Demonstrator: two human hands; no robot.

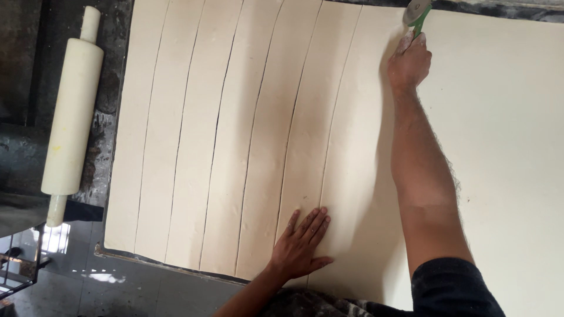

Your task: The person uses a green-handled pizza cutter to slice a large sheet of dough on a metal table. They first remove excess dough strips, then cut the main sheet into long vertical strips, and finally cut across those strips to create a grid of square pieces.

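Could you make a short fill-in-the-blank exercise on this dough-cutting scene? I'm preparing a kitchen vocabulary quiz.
1. The right hand grips a wheel cutter with a ____ handle.
2. The left hand lies ____ on the dough sheet, fingers spread.
3. The white rolling pin lies to the ____ of the dough.
4. The cut part of the dough forms long ____.

Missing words: green; flat; left; strips

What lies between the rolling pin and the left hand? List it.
In the head view, cut dough strips lie side by side between the rolling pin and the left hand, which rests flat on the dough.
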